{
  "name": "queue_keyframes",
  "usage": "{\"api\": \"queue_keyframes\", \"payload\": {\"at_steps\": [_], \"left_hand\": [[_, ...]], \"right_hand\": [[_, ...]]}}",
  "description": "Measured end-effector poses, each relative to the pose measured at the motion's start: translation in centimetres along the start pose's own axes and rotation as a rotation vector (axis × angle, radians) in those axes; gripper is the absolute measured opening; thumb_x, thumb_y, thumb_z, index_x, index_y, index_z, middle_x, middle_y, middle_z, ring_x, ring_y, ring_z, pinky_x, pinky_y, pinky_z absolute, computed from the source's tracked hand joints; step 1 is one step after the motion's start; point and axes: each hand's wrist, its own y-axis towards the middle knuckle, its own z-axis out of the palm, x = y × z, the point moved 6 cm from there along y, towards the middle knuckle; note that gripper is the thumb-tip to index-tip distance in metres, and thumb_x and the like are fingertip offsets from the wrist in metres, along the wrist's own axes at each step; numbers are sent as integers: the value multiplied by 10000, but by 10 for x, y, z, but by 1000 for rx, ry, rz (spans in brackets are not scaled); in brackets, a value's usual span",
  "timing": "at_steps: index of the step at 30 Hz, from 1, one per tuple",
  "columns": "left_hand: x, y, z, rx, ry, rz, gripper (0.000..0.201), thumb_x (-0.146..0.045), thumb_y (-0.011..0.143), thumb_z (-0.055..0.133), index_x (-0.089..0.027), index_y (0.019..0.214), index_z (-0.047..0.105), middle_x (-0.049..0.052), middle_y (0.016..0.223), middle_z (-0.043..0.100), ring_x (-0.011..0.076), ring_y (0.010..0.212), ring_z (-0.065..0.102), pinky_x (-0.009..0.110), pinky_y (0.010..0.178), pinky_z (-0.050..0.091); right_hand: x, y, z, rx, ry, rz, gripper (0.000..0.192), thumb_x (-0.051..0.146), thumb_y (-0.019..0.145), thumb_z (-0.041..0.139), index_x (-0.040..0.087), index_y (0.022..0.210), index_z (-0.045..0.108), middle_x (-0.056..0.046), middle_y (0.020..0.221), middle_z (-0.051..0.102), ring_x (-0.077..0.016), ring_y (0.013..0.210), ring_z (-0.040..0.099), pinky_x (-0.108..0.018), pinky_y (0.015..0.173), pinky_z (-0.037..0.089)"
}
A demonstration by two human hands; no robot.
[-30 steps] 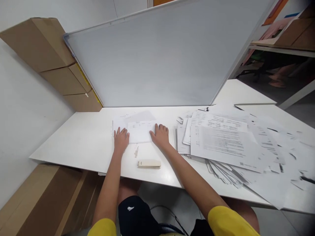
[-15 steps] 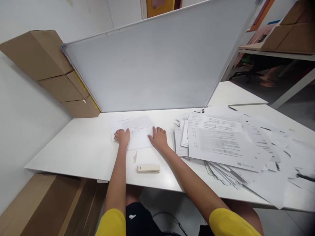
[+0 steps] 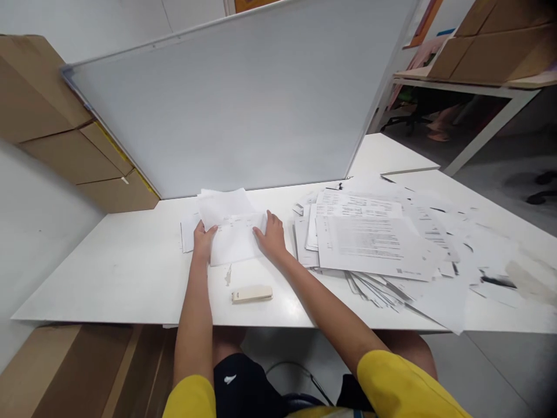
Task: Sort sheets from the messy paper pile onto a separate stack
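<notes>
Sheets of paper (image 3: pixel 237 241) lie between my hands, their far part lifted a little off the table. My left hand (image 3: pixel 203 241) grips their left edge, thumb on top and fingers round the side. At the right edge, my right hand (image 3: pixel 272 235) holds the same sheets with its thumb over the top face. Another paper (image 3: pixel 188 232) lies flat on the table, partly under my left hand. A cream stapler (image 3: pixel 252 294) rests nearer to me, below the sheets, touched by neither hand.
A large, untidy pile of printed papers (image 3: pixel 361 241) covers the right side of the white table (image 3: pixel 108 278). Behind it leans a whiteboard (image 3: pixel 226 110). Cardboard boxes (image 3: pixel 104 165) are stacked at the left, with more boxes (image 3: pixel 87 366) below the table edge.
My hands lay spread on the sheets before; now they grip the two side edges and the sheets are raised slightly. The view has turned a little to the right.
</notes>
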Motion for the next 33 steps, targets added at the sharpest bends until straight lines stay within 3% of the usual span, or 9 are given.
{"api": "queue_keyframes", "payload": {"at_steps": [4,8,14,17,20,23,25,28,33], "left_hand": [[-20,-3,3,-14,-101,130,521,-343,580,855,-168,1041,686,94,1011,737,239,990,676,363,924,521],[-27,-6,2,-57,-103,200,434,-407,587,844,-170,925,709,77,930,737,228,937,674,352,884,530],[-27,-13,7,-103,-13,286,409,-547,686,728,-163,782,627,47,797,652,182,803,619,301,758,502],[-31,-18,5,-233,121,403,461,-601,735,648,-176,655,488,-25,627,472,106,614,461,241,613,413],[-32,-22,4,-322,201,463,477,-612,759,608,-189,637,425,-51,595,346,92,571,340,235,554,325],[-35,-26,3,-399,226,514,446,-616,798,549,-193,703,446,-46,636,343,106,603,361,249,578,329],[-38,-28,4,-425,254,563,434,-617,816,525,-190,763,471,-41,668,369,115,629,392,258,606,349],[-39,-30,6,-438,310,589,427,-606,831,519,-180,850,511,-38,691,396,115,632,396,262,618,355],[-32,-29,3,-559,344,516,396,-570,886,435,-187,912,534,-7,766,480,139,723,478,275,683,394]], "right_hand": [[-2,3,-22,-184,540,-45,678,498,885,529,190,1459,339,-152,1481,410,-282,1356,395,-458,1113,336],[5,0,-37,-260,755,-154,687,532,873,568,239,1454,348,-126,1483,423,-257,1362,405,-448,1124,332],[0,4,-28,-186,842,-82,741,508,786,674,226,1412,393,-127,1457,440,-276,1347,411,-432,1123,343],[-2,4,-26,-177,862,-44,614,464,791,659,216,1317,464,-116,1336,546,-258,1231,511,-403,1054,411],[1,0,-31,-202,821,-33,380,468,826,598,207,1097,550,-75,1069,646,-238,1006,589,-371,892,484],[7,-6,-41,-279,737,-92,272,486,868,536,221,926,531,-29,852,603,-205,819,553,-334,753,471],[11,-8,-46,-294,705,-162,259,481,877,524,223,903,512,-17,811,567,-194,776,522,-324,726,447],[12,-8,-49,-287,707,-206,247,456,872,527,220,943,509,-22,846,562,-199,808,521,-324,749,433],[11,-9,-47,-288,708,-145,248,425,868,523,219,1004,504,-37,927,588,-213,873,537,-327,793,434]]}}
